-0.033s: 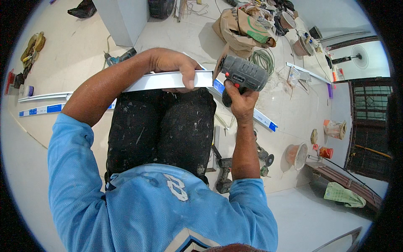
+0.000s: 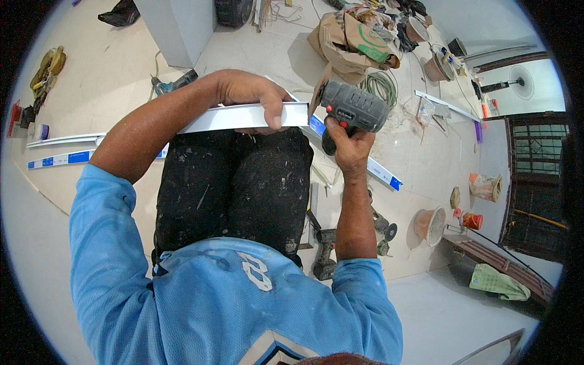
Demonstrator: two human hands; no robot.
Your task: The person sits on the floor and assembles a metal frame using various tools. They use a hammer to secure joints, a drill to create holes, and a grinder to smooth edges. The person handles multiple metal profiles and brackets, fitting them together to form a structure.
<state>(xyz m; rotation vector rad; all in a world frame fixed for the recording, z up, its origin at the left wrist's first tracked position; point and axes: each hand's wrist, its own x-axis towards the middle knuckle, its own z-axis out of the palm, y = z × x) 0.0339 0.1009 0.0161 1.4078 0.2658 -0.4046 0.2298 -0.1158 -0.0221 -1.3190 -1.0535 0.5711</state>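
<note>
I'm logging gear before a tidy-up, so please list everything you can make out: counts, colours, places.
White strip: 1, white, centre
Power tool: 1, grey-black, near the strip's right end
Printed strips: at least 2, blue-white, left and right
Second tool: 1, blue-black, upper left
Cordless drill: 1, dark grey, lower centre
Disc tool: 1, dark, right of centre
Paper bag: 1, brown, top
Coiled hose: 1, green, upper right
Buckets: several, mixed, right
Fan: 1, white-black, upper right
Cloth: 1, green, lower right
Pillar: 1, pale, upper left
Plastic bag: 1, black, upper left
Trousers: 1 pair, black, centre
Shirt: 1, blue, bottom
Left hand: 1, bare, gripping the white strip
Right hand: 1, bare, gripping the power tool
</note>
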